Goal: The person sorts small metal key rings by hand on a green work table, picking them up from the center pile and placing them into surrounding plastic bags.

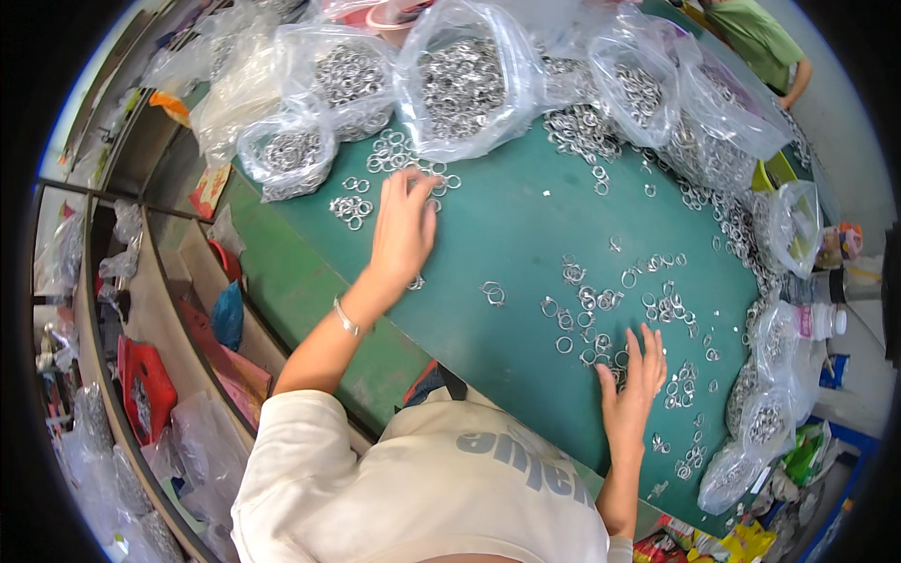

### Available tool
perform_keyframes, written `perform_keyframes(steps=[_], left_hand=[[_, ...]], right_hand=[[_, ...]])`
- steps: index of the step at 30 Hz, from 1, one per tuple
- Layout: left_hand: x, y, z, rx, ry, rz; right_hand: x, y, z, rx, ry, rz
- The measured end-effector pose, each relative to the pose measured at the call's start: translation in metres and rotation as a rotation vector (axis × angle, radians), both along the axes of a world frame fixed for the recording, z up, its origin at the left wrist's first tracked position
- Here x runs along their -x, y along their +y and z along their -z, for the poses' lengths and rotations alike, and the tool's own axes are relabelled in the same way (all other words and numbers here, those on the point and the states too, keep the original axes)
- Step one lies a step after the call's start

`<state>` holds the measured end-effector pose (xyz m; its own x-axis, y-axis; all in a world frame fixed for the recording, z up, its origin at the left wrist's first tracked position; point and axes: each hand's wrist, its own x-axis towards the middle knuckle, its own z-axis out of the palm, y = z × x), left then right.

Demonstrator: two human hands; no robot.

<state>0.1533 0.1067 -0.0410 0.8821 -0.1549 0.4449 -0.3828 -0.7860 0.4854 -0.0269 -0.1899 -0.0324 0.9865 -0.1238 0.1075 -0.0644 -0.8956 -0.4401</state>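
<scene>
Left hand (404,230): palm down on the green table (526,225), arm stretched toward the far edge. Fingers spread slightly and laid flat, tips among a scatter of small metal rings (394,155) just in front of the bags. Nothing gripped; the fingertips touch or lie over loose rings; which ring is under which finger cannot be told. A thin metal bracelet (345,319) circles the wrist.

Right hand (633,380): palm down near the table's near-right edge. Fingers a little apart and extended, tips at the lower edge of a second scatter of rings (601,305). Nothing clamped. Whether the tips press on a ring is hard to tell.

Rings: silvery, shiny, circular, thin wire-like loops, some linked or stacked in small clumps. One small clump (352,208) lies to the left of the left hand; a lone pair (494,294) sits mid-table between the two hands. More rings trail along the right edge in a dense band (741,235).

Bags: clear, crinkled plastic bags (465,84) packed with the same rings line the far edge, mouths open or loosely gathered; a smaller one (286,155) sits at the far-left corner. More small filled bags (765,413) stand at the right edge.

Table top: matte green, smooth, slightly dusted with pale specks.

Another person in a green top (755,38) is at the far-right corner.
</scene>
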Motion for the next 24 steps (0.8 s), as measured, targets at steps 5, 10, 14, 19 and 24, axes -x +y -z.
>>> perform_keyframes(steps=[5, 10, 14, 19, 24], left_hand=[[0.076, -0.051, 0.006, -0.06, 0.295, 0.314], [0.089, -0.067, 0.026, 0.124, 0.426, 0.462], [0.084, -0.087, 0.024, 0.199, 0.369, 0.596], [0.077, -0.115, -0.002, -0.066, 0.142, 0.558], [0.073, -0.113, 0.025, -0.038, 0.38, 0.701]], right_hand=[[-0.018, 0.04, 0.017, 0.053, 0.055, -0.123], [-0.013, 0.037, 0.035, -0.158, -0.072, -0.34], [-0.001, 0.006, 0.016, -0.379, -0.172, -0.163], [-0.03, -0.018, 0.007, -0.15, -0.183, 0.026], [-0.072, -0.008, 0.025, -0.016, -0.191, -0.216]])
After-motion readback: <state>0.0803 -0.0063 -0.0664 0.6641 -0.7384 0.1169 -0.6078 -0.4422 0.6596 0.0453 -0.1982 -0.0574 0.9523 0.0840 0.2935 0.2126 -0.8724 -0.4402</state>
